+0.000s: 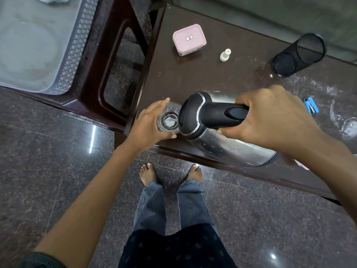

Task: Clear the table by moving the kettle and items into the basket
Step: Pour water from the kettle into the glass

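Note:
My right hand (274,118) grips the black handle of a steel kettle (216,146), which is tilted left with its black lid end over a clear glass (168,120). My left hand (148,124) is wrapped around that glass at the near left corner of the dark table (241,78). A little water shows in the glass. The grey plastic basket (73,55) sits at the far left on a dark brown stool (108,60), apart from both hands.
On the table lie a pink-lidded box (189,38), a small white bottle (225,54), a black mesh pen holder (298,55) lying on its side, and a blue stapler (311,107). My bare feet (170,173) stand on the polished stone floor below.

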Demonstrator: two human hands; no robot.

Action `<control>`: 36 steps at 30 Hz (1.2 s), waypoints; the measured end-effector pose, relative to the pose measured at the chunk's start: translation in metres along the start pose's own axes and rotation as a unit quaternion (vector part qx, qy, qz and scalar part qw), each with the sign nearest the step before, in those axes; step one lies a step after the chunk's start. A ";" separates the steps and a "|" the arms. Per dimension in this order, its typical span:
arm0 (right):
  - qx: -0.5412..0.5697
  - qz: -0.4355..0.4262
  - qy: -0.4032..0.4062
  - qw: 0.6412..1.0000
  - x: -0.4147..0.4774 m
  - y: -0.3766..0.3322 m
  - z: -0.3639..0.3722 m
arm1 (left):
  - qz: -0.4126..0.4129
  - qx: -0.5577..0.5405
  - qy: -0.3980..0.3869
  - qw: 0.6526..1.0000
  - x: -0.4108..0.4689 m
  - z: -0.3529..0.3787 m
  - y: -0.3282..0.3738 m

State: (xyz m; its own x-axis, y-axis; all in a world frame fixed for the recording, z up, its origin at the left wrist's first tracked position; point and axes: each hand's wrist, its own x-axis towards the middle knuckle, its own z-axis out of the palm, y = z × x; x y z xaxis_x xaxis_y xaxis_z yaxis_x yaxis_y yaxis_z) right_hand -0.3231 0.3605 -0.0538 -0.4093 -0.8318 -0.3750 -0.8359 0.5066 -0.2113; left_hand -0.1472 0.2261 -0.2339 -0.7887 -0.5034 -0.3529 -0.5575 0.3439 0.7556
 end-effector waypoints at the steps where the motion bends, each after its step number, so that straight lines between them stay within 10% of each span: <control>1: -0.001 0.000 0.000 1.000 0.000 0.000 0.000 | 0.001 -0.001 0.001 1.000 0.000 0.000 -0.001; 36: 0.009 0.004 -0.003 1.000 0.003 0.000 -0.001 | 0.003 0.002 0.004 1.000 0.003 0.002 -0.006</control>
State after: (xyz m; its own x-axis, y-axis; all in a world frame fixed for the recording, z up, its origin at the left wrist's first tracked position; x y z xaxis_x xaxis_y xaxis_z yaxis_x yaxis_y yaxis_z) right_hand -0.3250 0.3581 -0.0537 -0.4142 -0.8261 -0.3821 -0.8260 0.5175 -0.2234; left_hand -0.1470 0.2241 -0.2411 -0.7904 -0.5075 -0.3432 -0.5533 0.3509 0.7554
